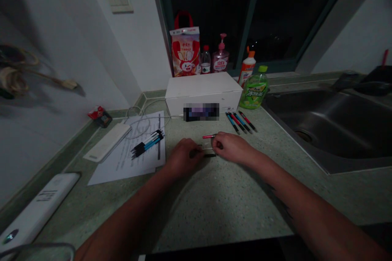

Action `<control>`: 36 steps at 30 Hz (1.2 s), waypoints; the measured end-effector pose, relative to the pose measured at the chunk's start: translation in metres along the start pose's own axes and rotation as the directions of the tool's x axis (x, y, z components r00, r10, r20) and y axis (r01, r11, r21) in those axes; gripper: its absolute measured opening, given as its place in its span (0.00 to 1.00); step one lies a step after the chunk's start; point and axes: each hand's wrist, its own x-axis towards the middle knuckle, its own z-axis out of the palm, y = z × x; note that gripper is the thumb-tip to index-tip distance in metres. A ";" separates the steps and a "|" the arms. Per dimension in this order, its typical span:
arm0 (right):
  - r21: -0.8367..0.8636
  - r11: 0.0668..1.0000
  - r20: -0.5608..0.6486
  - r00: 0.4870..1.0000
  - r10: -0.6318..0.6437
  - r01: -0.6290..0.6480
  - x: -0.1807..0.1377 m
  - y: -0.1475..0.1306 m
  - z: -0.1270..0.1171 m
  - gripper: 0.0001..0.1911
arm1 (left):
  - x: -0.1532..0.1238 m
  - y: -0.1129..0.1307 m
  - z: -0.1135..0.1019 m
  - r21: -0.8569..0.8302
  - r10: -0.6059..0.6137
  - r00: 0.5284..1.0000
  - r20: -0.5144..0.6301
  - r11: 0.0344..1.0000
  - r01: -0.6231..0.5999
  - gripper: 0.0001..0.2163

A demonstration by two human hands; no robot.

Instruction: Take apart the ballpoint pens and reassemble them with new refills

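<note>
Over the middle of the counter my two hands are close together, fingers curled. My left hand [186, 153] is closed in a pinch at one end of a thin pale rod, perhaps a pen refill [207, 149]. The rod's other end runs to my right hand [230, 147], whose fingers are also closed. A red pen barrel [208, 136] lies beside the right fingertips; I cannot tell whether they touch it. A short black pen part [210, 155] sits beside the left fingertips. What lies inside both grips is mostly hidden.
Several red and blue pens [241, 123] lie right of a white box [203, 89]. More pens [147, 143] rest on a printed sheet [122, 171] at left. A phone [201, 112] leans on the box. Bottles [255, 91] stand behind, beside the steel sink [330, 130].
</note>
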 end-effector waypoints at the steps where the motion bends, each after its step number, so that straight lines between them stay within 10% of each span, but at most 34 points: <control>1: -0.014 1.000 0.009 1.000 0.003 -0.002 0.000 0.000 0.000 0.05 | 0.002 -0.001 0.000 0.014 -0.019 0.999 -0.031 1.000 0.019 0.03; 19: -0.117 0.993 0.037 0.999 0.003 0.001 0.003 0.000 0.003 0.04 | 0.011 -0.005 -0.003 0.252 -0.122 0.992 0.035 0.962 0.109 0.07; 36: -0.228 0.968 -0.151 0.978 -0.143 0.106 0.012 0.011 0.011 0.11 | 0.010 -0.003 0.009 0.328 0.103 0.993 0.064 0.937 -0.119 0.14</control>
